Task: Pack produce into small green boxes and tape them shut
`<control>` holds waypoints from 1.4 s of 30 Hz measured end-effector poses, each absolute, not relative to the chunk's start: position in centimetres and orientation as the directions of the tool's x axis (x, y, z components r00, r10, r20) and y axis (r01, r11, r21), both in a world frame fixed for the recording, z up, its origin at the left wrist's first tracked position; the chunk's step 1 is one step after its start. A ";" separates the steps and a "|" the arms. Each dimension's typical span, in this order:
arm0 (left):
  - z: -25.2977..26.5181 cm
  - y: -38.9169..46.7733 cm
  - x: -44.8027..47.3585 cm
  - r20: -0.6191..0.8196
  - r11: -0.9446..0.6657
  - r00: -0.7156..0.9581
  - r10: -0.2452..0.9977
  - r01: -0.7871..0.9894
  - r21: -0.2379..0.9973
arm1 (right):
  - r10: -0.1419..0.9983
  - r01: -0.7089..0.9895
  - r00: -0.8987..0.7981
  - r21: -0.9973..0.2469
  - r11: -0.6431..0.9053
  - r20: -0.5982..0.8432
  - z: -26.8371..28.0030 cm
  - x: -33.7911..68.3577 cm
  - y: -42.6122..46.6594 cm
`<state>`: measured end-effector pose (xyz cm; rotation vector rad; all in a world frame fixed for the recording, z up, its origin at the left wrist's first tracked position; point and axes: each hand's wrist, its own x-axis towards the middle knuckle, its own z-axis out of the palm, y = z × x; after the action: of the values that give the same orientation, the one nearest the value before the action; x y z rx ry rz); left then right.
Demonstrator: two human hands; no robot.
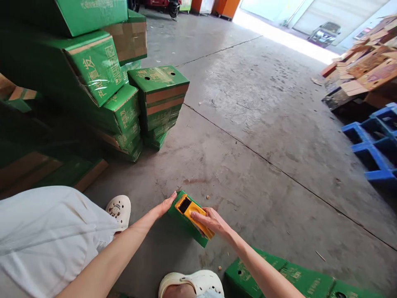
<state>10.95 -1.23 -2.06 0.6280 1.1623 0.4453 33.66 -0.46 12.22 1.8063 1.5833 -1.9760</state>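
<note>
Yellow device [193, 208] in right grip [214, 222]; green box [185, 224] beneath.

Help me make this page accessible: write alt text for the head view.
A person's right hand holds a yellow-orange device over a green box, the left hand at the box's far end. Stacked green cartons stand at left.

We look down at six o'clock on a small green box [182, 221], our left hand [166, 205] touching its end and our right hand [213, 220] gripping a yellow handheld device [190, 209] over its top. Stacks of green cartons [96, 70] stand at ten o'clock, a heap of brown cardboard [376, 62] at two, blue pallets [383, 175] at three, and more green cartons [313, 279] at five. We see our white clogs [123, 211] at eight and six, on grey floor [273, 120] cut by a dark line [269, 162]
</note>
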 end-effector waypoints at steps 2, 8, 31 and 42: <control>-2.1 -1.0 10.7 -0.676 0.701 0.294 0.675 0.031 0.713 | 0.572 0.602 -0.338 -0.639 -0.479 -0.747 12.2 33.8 -0.6; -1.1 1.3 7.2 -0.434 0.413 0.375 0.819 0.140 0.900 | 0.556 0.598 -0.360 -0.643 -0.480 -0.750 11.8 34.1 -0.4; -1.6 2.7 8.7 -0.101 -0.540 0.776 0.623 0.519 0.663 | 0.493 0.787 -0.302 -0.506 -0.354 -0.816 16.5 40.4 -2.0; -1.2 2.5 8.6 -0.118 -0.563 0.774 0.622 0.547 0.619 | 0.538 0.899 -0.168 -0.352 -0.260 -0.826 14.1 40.2 -2.5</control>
<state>8.63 2.45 -1.16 2.3081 0.8662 0.1482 40.22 -2.48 14.10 1.7471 1.6386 -1.4031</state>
